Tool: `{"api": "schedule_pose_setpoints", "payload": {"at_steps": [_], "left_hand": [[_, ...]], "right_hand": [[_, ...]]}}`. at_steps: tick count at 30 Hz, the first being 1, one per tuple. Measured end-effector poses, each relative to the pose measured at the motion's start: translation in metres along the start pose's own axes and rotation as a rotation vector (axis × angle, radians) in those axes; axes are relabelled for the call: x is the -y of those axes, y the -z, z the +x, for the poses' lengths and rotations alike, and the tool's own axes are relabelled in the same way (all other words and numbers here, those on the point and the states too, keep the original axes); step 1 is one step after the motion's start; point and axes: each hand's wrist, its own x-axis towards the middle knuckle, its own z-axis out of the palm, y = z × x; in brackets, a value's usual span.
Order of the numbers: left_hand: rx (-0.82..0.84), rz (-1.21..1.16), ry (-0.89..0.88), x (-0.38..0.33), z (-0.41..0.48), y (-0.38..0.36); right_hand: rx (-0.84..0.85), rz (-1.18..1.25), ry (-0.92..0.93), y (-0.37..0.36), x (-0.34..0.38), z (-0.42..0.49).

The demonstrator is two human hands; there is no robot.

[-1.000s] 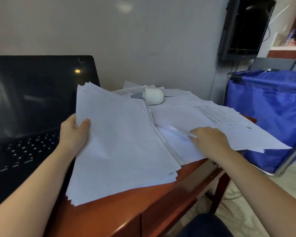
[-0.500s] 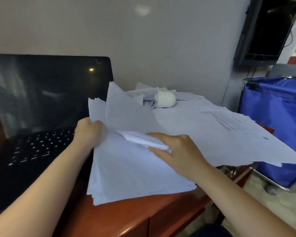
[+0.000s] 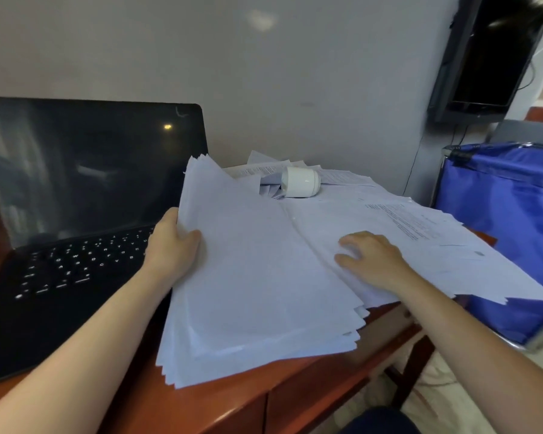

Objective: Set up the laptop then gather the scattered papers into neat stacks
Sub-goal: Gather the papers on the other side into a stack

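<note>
white stack (image 3: 257, 292) has gained a sheet in the gripping left hand (image 3: 173, 245), and the right hand (image 3: 370, 261), now released, lies flat on the loose papers (image 3: 436, 245) seeking the next.

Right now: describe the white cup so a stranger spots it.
Find the open black laptop on the wooden desk. Right of its screen, at the far end of the papers by the wall, a white cup lies on its side. It's the only rounded thing among flat sheets.

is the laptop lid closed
No, the laptop is open, its dark screen upright behind the keyboard, beside the paper stack that the left hand grips.
</note>
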Motion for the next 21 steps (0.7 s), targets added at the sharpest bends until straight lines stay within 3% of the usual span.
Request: {"api": "schedule_pose_setpoints", "payload": {"at_steps": [2, 6, 12, 21], "left_hand": [[-0.016, -0.036, -0.048, -0.001, -0.002, 0.000], [-0.040, -0.166, -0.026, -0.004, -0.004, -0.002], [-0.017, -0.312, 0.109, -0.004, -0.008, -0.003], [-0.012, -0.284, 0.111, -0.005, -0.010, -0.001]], "right_hand": [[0.088, -0.117, -0.167, 0.011, -0.018, 0.011], [0.136, -0.092, -0.364, 0.020, -0.056, 0.032], [0.155, 0.000, -0.449, 0.026, -0.094, 0.055], [0.145, -0.060, -0.530, 0.030, -0.090, 0.060]]}}
